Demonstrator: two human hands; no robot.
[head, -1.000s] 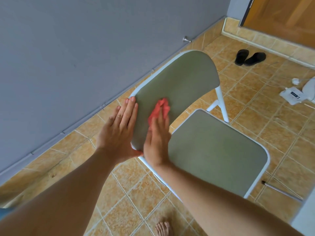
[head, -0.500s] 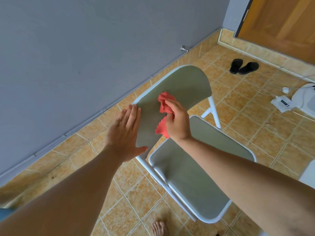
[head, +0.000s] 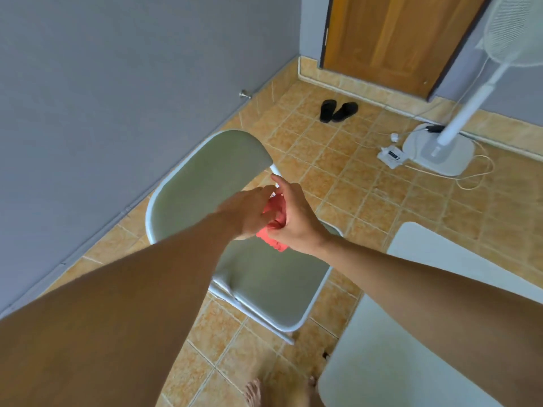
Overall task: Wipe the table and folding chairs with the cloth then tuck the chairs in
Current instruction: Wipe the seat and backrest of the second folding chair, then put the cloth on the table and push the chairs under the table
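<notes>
**A:** What is taken up by the largest surfaces?

**B:** The left side is filled by a plain grey wall [head: 117, 83], which is met below by an orange-tan tiled floor [head: 367, 186]. A brown wooden door [head: 390, 39] is set at the far end.

**A:** And the furniture?

**B:** A smooth white table [head: 382, 362] is seen at the lower right and is crossed by the right forearm. Just beside it, on its left, a white-framed folding chair [head: 205, 183] is stood unfolded. Its grey-green padded backrest is on the wall side and its seat is turned toward the table. The chair is not yet tucked in. A white pedestal fan [head: 440, 148] is stood at the far right, with a pale cord looped on the tiles around its base.

**A:** How are the hands placed?

**B:** They are brought together above the seat, by the backrest's lower corner. A crumpled red cloth [head: 273, 243] is gripped in the right hand [head: 293, 218], whose lower fingers are curled round it while the index finger is raised. The left hand [head: 249, 212] is shown from the back, right against the cloth. Whether the cloth is gripped by it cannot be told.

**A:** Anything smaller?

**B:** A pair of black slippers [head: 338, 110] is laid side by side near the door. The toes of a bare foot [head: 252, 392] are seen at the bottom edge.
</notes>
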